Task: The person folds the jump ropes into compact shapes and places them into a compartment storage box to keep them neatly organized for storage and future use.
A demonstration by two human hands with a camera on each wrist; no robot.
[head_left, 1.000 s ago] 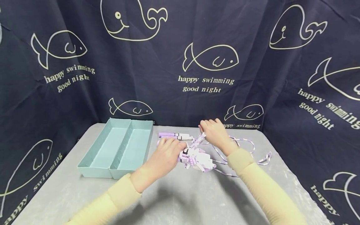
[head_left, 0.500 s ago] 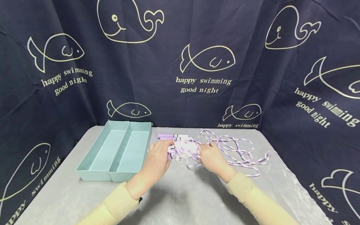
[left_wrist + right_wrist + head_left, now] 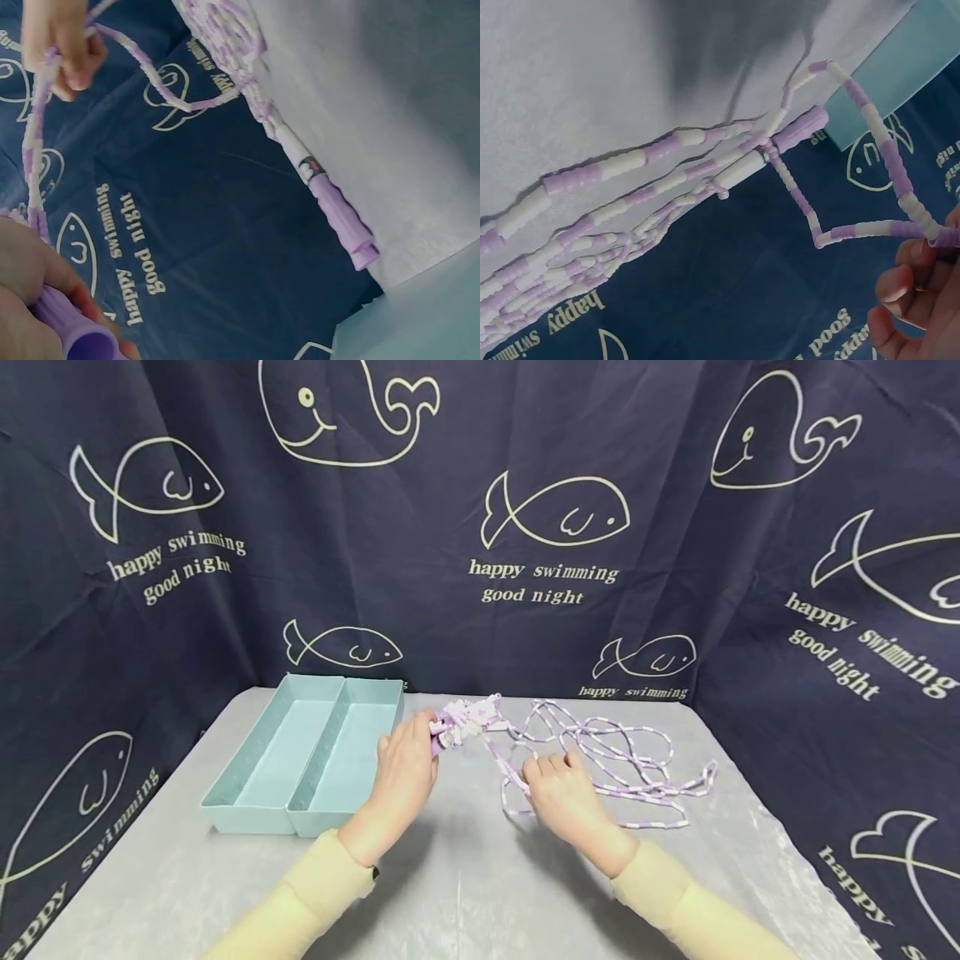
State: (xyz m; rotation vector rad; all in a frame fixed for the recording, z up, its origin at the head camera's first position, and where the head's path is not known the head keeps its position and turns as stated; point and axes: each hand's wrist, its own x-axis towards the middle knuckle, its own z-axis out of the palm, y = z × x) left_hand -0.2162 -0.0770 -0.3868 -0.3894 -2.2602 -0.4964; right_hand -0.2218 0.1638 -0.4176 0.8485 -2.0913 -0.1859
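My left hand [image 3: 405, 764] grips a purple-and-white beaded jump rope [image 3: 468, 717] wound into a bundle, lifted above the table. In the left wrist view its hollow purple handle [image 3: 79, 330] sticks out of that hand. To the right, my right hand [image 3: 562, 789] holds a beaded strand that runs back to the bundle. Curled fingers [image 3: 911, 289] show beside this strand in the right wrist view. A second beaded jump rope [image 3: 633, 760] lies in loose loops beyond the right hand. Its purple and white handle [image 3: 341, 217] rests on the table, mostly behind the bundle in the head view.
Two pale teal trays [image 3: 288, 818] stand side by side on the left of the grey table [image 3: 465, 885]. A dark blue fish-print curtain [image 3: 420, 543] closes off the back and both sides.
My right hand has come down from the back of the table and now draws a strand away from the bundle. The left hand has carried the bundle left and upward.
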